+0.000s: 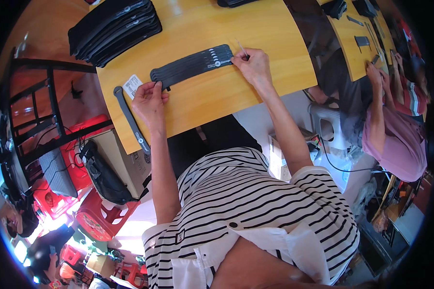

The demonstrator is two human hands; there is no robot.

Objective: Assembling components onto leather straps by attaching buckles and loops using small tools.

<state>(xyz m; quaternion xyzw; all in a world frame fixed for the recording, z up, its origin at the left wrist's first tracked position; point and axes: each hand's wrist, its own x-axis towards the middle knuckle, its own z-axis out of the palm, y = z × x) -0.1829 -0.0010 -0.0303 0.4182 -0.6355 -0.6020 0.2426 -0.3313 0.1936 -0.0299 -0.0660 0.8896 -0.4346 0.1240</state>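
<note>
A bundle of flat black straps [190,66] lies overlapped side by side on the yellow table, white marks at its right end. My left hand [150,101] pinches the left end of the bundle between thumb and fingers. At the other end my right hand [252,66] is closed, its fingertips touching the strap ends. A thin, light stick-like tool [241,47] with a dark end sticks up from its grip; I cannot make out its exact kind. Beside my left hand are a white printed label [131,85] and a single black strap [130,118], lying lengthwise near the table's left edge.
A tall stack of black straps [115,31] stands at the table's far left; more black items [236,2] sit at the far edge. The yellow table [275,29] ends just right of my right hand. Co-workers [395,120] sit at another table on the right. Red stools [99,216] stand lower left.
</note>
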